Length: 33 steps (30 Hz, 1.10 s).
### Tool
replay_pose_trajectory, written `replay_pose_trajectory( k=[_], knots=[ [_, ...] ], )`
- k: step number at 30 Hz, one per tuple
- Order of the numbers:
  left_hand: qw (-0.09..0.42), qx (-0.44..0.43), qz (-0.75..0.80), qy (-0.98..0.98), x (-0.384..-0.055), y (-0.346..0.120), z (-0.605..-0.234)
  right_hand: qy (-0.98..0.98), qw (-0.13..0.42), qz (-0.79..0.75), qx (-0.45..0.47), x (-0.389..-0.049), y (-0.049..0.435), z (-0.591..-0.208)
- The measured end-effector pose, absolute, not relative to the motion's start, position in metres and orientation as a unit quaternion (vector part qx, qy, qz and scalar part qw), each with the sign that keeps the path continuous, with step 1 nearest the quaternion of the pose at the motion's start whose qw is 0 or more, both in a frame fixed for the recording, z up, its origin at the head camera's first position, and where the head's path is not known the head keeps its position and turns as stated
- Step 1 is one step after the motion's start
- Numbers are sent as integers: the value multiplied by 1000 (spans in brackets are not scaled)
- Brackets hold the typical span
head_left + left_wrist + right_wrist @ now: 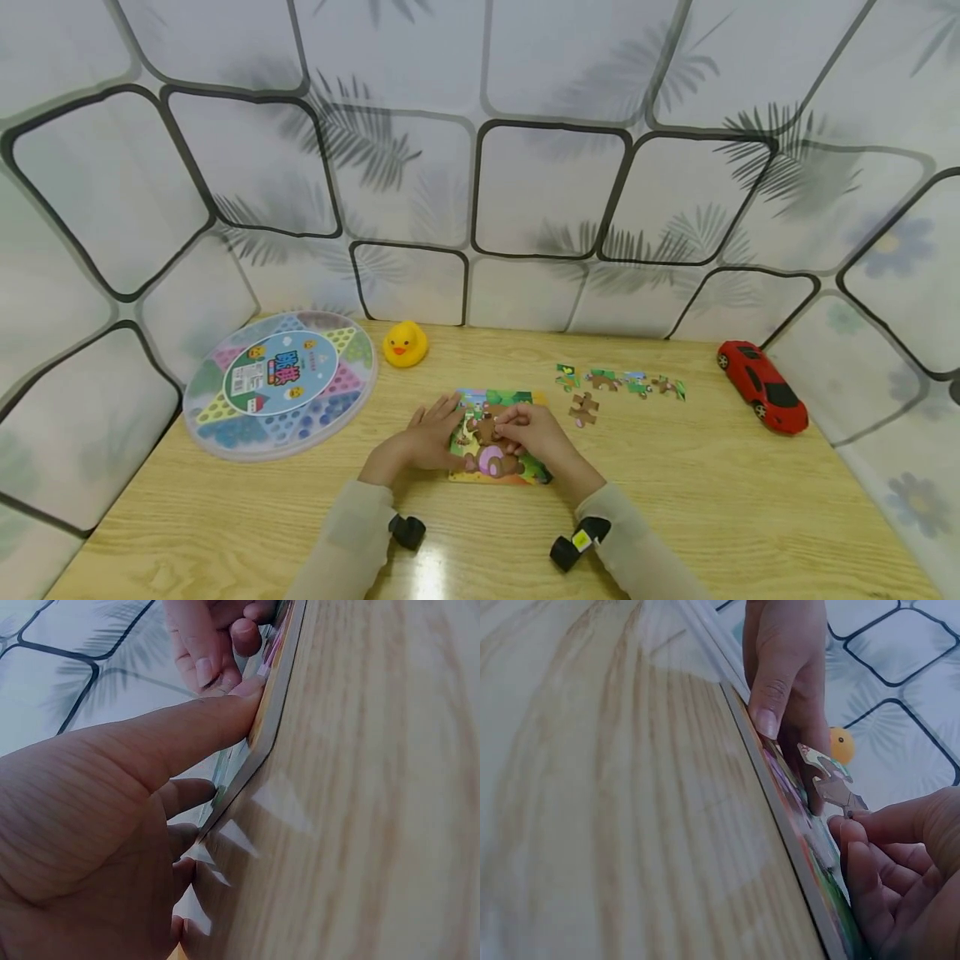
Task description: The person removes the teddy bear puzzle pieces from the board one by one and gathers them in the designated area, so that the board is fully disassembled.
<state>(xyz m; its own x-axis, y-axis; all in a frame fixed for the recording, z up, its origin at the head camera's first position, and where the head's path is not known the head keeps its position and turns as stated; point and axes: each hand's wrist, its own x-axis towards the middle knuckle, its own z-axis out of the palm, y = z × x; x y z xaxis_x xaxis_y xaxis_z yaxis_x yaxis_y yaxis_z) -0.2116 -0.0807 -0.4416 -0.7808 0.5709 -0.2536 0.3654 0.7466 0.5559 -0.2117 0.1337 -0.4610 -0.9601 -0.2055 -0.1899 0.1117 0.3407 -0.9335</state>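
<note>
A jigsaw puzzle board (491,478) with a bear picture lies flat on the table in front of me. My left hand (429,437) rests along its left edge with fingers spread; in the left wrist view the thumb (217,724) presses on the board's rim. Over the board, my right hand (538,433) pinches a puzzle piece (832,784) between thumb and forefinger, seen tilted up off the board in the right wrist view. Right of the board lie several loose pieces, among them a brown one (583,409) nearest to the right hand.
A round Chinese checkers board (352,333) lies at the left. By the wall sits a yellow rubber duck (406,344). More puzzle pieces (602,380) form a loose row at the back right. A red toy car (763,387) stands at the far right.
</note>
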Motion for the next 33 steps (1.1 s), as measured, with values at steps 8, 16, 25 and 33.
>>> replay_pose_trajectory(
  k=[8, 16, 25, 33],
  knots=[
    [202, 263, 253, 909, -211, -82, -443, 770, 135, -621, -52, -209, 156, -459],
    [202, 266, 257, 907, -213, -83, -444, 776, 112, -620, -23, -210, 184, -455],
    [204, 265, 260, 906, -214, -83, -445, 783, 80, -616, 22, -213, 223, -452],
    [208, 263, 266, 904, -213, -83, -445, 791, 63, -606, 49, -212, 254, -451]
  ],
)
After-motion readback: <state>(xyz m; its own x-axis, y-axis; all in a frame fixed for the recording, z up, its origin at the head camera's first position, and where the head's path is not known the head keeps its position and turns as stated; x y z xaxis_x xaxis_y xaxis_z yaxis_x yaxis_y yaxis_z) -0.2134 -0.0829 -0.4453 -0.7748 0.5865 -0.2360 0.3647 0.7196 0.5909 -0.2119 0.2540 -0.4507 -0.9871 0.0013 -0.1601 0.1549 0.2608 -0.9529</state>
